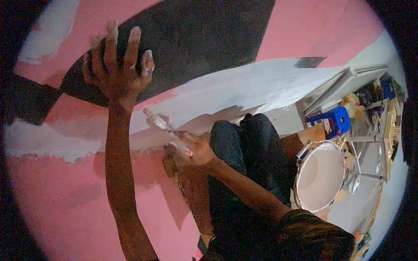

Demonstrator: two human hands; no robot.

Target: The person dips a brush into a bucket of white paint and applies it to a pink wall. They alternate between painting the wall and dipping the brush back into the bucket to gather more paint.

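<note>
My left hand (115, 69) is spread against the painted wall (200, 39), fingers apart over the black and pink areas, with white paint on its thumb and fingertips. Lower down, my right hand (193, 150) is wrapped around the handle of a small paint roller (157, 119) coated in white paint. The roller's head points up and left over the pale band of the wall, close to where pink meets white. A dark shadow of my arm and hand falls on the wall below.
A round bucket (320, 176) of whitish paint, its rim smeared, stands beside my bent knees (265, 143). Past it are a blue plastic stool (331, 122), a cardboard piece (311, 135), pale panels (339, 85) leaning on the wall, and wooden frames (392, 130) among clutter.
</note>
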